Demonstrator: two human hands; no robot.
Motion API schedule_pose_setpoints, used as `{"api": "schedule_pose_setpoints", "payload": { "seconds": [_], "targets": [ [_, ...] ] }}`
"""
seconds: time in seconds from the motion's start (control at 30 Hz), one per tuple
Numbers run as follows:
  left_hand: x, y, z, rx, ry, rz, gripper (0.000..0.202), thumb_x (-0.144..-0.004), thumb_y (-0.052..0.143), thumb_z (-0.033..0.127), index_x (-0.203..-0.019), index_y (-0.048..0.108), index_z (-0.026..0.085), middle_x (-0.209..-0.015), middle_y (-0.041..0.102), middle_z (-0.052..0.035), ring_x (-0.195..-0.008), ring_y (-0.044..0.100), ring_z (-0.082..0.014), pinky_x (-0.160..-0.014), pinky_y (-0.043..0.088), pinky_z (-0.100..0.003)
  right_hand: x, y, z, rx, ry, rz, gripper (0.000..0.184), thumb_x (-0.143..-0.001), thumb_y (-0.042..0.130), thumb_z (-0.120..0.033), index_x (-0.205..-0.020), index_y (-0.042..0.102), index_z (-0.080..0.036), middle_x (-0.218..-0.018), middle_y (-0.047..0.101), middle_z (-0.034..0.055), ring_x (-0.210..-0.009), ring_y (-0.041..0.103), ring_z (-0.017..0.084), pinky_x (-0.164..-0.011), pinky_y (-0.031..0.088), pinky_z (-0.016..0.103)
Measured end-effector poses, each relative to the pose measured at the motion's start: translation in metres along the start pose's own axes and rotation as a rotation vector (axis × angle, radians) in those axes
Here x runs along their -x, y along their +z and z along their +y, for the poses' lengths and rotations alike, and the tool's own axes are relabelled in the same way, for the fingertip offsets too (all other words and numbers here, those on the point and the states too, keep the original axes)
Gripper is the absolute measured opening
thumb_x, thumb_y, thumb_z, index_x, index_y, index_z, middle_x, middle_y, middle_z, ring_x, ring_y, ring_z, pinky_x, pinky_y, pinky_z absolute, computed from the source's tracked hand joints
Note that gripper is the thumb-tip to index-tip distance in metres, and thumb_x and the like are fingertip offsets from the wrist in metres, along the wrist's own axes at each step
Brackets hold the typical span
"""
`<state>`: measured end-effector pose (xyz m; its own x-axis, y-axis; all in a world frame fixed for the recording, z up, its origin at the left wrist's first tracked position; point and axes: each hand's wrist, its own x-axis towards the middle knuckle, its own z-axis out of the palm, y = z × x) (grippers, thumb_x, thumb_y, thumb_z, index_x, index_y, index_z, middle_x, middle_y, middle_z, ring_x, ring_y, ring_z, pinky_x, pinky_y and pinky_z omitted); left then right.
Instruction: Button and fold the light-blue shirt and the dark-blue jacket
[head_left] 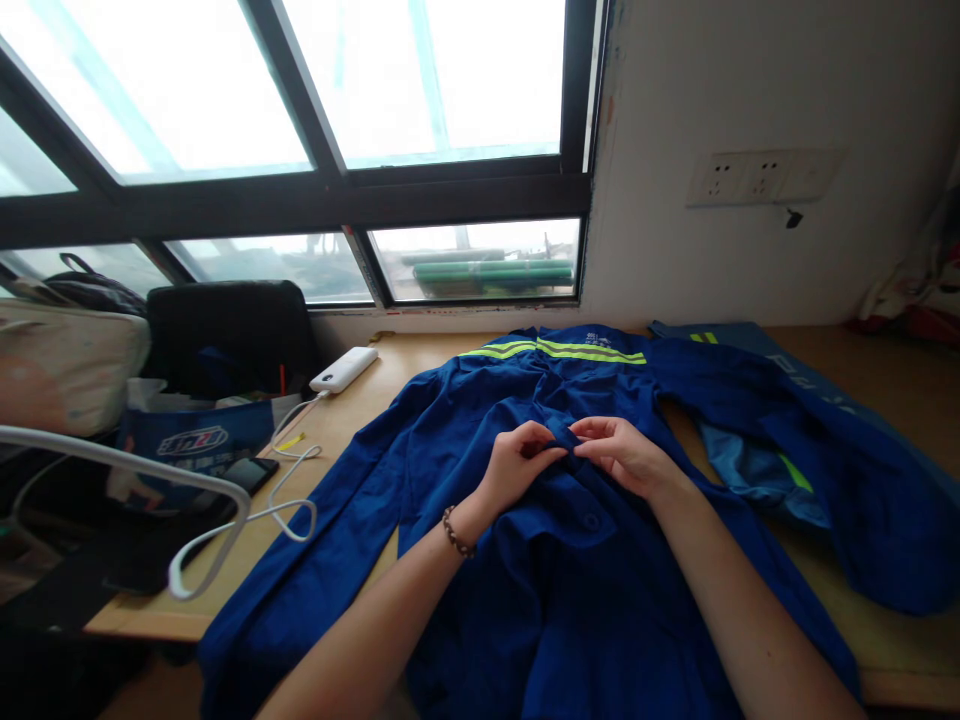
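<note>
A blue work jacket (480, 600) with yellow-green reflective stripes across its chest lies spread over the table, its lower part hanging toward me. My left hand (521, 460) pinches the front placket near the middle of the jacket. Close by on the right, my right hand (619, 455) grips the same placket between thumb and fingers. Whatever small fastening lies between the fingertips is hidden. Just below the hands, a round button (592, 521) shows on the fabric. A braided bracelet circles my left wrist.
A white power bank (344, 370) with a white cable lies on the wooden table (397, 350) at left. Beside it are a blue bag (202, 440) and a dark phone. Under the jacket's right sleeve is a blue packet (750, 345). Behind stand a window and a wall socket (765, 178).
</note>
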<state>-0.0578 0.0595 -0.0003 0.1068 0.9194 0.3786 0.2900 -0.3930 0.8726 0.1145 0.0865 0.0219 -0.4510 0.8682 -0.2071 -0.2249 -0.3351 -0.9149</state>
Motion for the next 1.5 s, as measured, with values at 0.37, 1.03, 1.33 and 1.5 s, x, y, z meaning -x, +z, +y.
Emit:
{"api": "schedule_pose_setpoints", "payload": {
  "seconds": [0.37, 1.03, 1.33, 1.5],
  "targets": [
    [0.000, -0.003, 0.013, 0.073, 0.058, -0.176, 0.022, -0.078, 0.052, 0.029, -0.090, 0.061, 0.013, -0.083, 0.063, -0.0069, -0.076, 0.059, -0.0158, -0.068, 0.047, -0.025, -0.010, 0.001, 0.012, 0.351, -0.263, 0.327, 0.017, -0.055, 0.063, -0.020, -0.071, 0.060, -0.015, -0.063, 0.058, -0.0015, -0.054, 0.050, 0.010, -0.049, 0.035, 0.021],
    [-0.002, -0.004, -0.002, -0.012, 0.008, -0.011, 0.022, -0.064, 0.068, 0.035, -0.069, 0.063, 0.014, -0.065, 0.064, -0.0022, -0.058, 0.058, -0.0126, -0.056, 0.047, -0.021, -0.004, -0.001, 0.003, 0.084, -0.044, 0.101, 0.025, -0.057, 0.071, -0.030, -0.075, 0.067, -0.013, -0.069, 0.064, 0.0048, -0.059, 0.057, 0.011, -0.049, 0.041, 0.019],
    [-0.003, -0.008, -0.004, -0.215, 0.311, -0.079, 0.017, -0.072, 0.061, 0.033, -0.073, 0.063, 0.015, -0.069, 0.065, -0.0037, -0.061, 0.059, -0.0125, -0.059, 0.047, -0.022, -0.004, 0.002, 0.007, 0.285, -0.121, 0.023, 0.025, -0.053, 0.072, -0.029, -0.071, 0.064, -0.014, -0.067, 0.060, 0.0005, -0.059, 0.054, 0.010, -0.049, 0.039, 0.018],
    [-0.003, -0.010, -0.007, -0.382, 0.425, -0.081, 0.022, -0.077, 0.056, 0.029, -0.094, 0.058, 0.017, -0.089, 0.061, -0.0063, -0.072, 0.058, -0.0122, -0.064, 0.048, -0.023, -0.003, 0.003, 0.008, 0.302, -0.136, -0.066, 0.024, -0.055, 0.072, -0.027, -0.071, 0.062, -0.013, -0.063, 0.058, -0.0014, -0.058, 0.052, 0.008, -0.052, 0.038, 0.018]
  ]
}}
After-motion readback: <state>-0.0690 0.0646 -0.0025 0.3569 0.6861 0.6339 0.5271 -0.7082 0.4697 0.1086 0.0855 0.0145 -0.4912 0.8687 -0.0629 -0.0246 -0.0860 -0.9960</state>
